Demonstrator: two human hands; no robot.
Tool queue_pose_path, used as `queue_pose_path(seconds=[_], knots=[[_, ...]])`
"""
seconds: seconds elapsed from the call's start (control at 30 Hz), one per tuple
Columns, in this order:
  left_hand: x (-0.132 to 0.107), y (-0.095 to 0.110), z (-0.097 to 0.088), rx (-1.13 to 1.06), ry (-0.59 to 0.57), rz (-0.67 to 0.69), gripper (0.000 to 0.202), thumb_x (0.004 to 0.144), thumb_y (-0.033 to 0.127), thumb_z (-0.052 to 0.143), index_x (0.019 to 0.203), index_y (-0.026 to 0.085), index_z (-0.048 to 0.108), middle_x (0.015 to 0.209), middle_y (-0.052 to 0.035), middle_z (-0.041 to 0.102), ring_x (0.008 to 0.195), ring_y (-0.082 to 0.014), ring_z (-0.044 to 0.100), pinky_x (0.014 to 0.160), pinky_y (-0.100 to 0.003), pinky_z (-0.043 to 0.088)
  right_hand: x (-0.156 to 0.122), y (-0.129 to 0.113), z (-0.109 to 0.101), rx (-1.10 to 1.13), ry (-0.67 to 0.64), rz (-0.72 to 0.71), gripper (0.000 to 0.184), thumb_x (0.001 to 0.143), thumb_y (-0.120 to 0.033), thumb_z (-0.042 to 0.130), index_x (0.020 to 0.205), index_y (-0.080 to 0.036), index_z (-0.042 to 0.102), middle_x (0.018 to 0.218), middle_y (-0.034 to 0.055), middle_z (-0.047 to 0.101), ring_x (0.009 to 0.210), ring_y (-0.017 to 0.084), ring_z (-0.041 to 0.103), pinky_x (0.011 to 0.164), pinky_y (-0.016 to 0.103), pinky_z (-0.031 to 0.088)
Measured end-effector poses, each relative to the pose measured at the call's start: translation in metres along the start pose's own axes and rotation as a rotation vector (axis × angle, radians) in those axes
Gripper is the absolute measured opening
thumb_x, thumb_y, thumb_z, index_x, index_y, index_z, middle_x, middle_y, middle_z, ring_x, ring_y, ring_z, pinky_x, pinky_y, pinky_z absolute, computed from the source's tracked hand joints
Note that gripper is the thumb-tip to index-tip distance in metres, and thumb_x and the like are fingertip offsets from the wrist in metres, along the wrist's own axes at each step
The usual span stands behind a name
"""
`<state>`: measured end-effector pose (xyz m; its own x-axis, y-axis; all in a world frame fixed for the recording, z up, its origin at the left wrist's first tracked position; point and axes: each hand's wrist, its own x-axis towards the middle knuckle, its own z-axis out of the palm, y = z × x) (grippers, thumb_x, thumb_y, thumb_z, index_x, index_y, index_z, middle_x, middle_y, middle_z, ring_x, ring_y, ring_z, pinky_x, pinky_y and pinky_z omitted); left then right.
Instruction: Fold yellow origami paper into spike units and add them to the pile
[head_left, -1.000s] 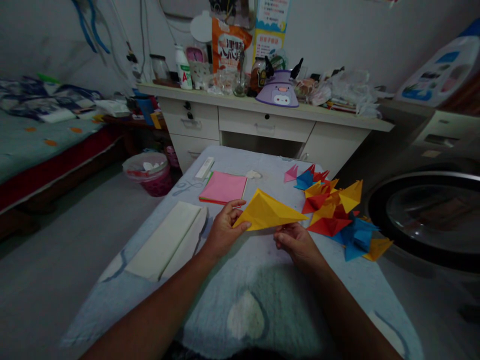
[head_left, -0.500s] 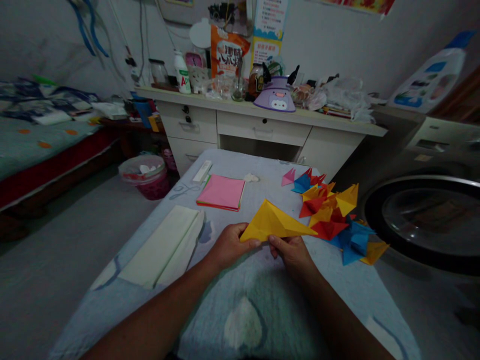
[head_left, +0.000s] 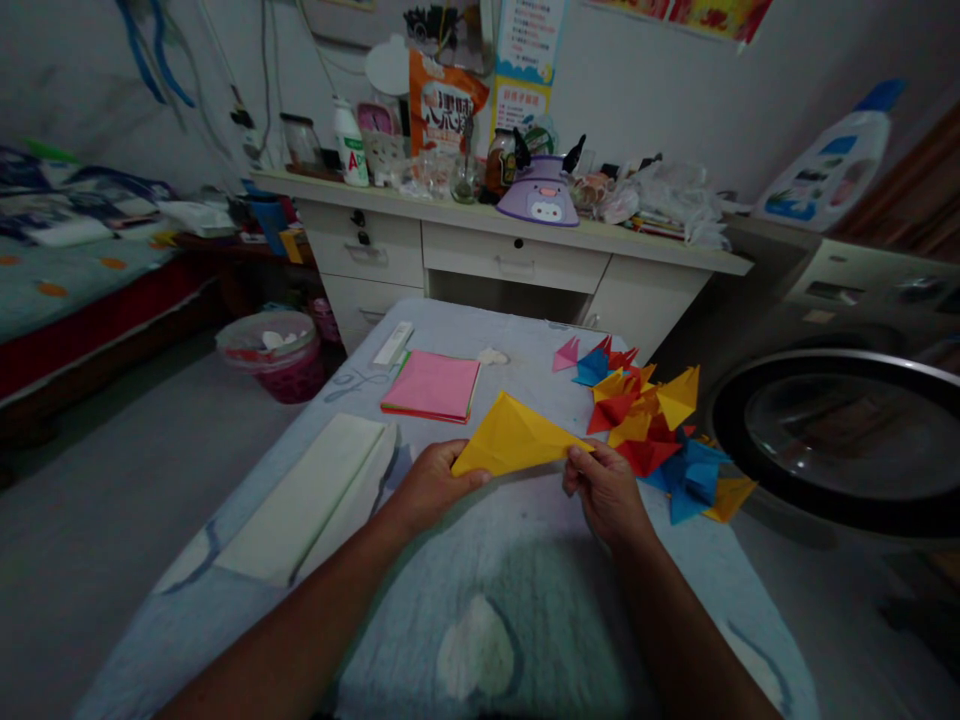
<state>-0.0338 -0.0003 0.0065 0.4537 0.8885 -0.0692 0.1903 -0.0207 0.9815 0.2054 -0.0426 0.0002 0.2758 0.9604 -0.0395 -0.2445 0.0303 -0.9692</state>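
Note:
A folded sheet of yellow origami paper (head_left: 514,438), roughly triangular with its peak pointing away from me, is held up between both hands over the table. My left hand (head_left: 439,480) pinches its left corner, thumb on the near side. At the opposite tip, my right hand (head_left: 606,480) grips the narrow right point between thumb and fingers. Beyond the paper lies a stack of square coloured paper (head_left: 433,385) with a pink sheet on top. Several finished paper pieces (head_left: 649,420) in red, yellow, blue and pink are heaped to the right of my right hand.
A cloth (head_left: 480,580) with a pale blue pattern covers the table. On its left lie a folded whitish sheet (head_left: 307,495) and a small white box (head_left: 393,344). Behind stands a cluttered white desk (head_left: 457,245), with a washing machine (head_left: 840,400) at right and a bin (head_left: 270,355) at left.
My right hand has slid outward from the paper's lower middle to its right tip. My left hand keeps its corner. The whole view has shifted slightly.

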Motion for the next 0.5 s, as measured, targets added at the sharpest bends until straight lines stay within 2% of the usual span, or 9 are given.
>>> queue_pose_path(seconds=[0.2,0.3,0.4,0.5], knots=[[0.001,0.003,-0.002,-0.011,0.052,-0.012,0.037,0.074,0.042,0.063,0.094,0.011,0.069,0.076,-0.0018,0.065,0.064,-0.0142,0.055,0.056,-0.022,0.038,0.001,-0.001,-0.01,-0.121,-0.019,-0.022,0.024,0.074,-0.04,0.071,0.072,-0.018,0.062,0.058,-0.0028,0.055,0.051,0.01,0.048,0.05,0.023,0.039],[0.002,0.0,-0.002,-0.003,0.026,-0.014,0.038,0.074,0.043,0.062,0.093,0.011,0.068,0.077,-0.0024,0.064,0.065,-0.0146,0.054,0.057,-0.023,0.038,0.0,-0.004,-0.013,-0.409,-0.002,-0.185,0.021,0.078,-0.037,0.066,0.091,-0.02,0.066,0.085,0.0037,0.066,0.078,0.018,0.059,0.07,0.03,0.047],[0.002,-0.003,-0.003,0.049,-0.053,-0.009,0.036,0.077,0.044,0.06,0.09,0.011,0.067,0.077,-0.0021,0.062,0.066,-0.0147,0.054,0.057,-0.022,0.038,-0.003,-0.007,-0.013,-0.679,-0.017,-0.36,0.036,0.083,-0.039,0.062,0.116,-0.024,0.06,0.115,0.0081,0.064,0.11,0.025,0.056,0.096,0.042,0.041],[0.001,-0.006,-0.004,0.094,-0.165,0.009,0.034,0.078,0.043,0.059,0.089,0.012,0.066,0.074,-0.001,0.06,0.065,-0.0138,0.052,0.054,-0.021,0.036,-0.005,-0.007,-0.011,-0.742,-0.113,-0.38,0.049,0.086,-0.042,0.058,0.132,-0.025,0.048,0.124,0.0096,0.061,0.115,0.026,0.054,0.101,0.046,0.038]])
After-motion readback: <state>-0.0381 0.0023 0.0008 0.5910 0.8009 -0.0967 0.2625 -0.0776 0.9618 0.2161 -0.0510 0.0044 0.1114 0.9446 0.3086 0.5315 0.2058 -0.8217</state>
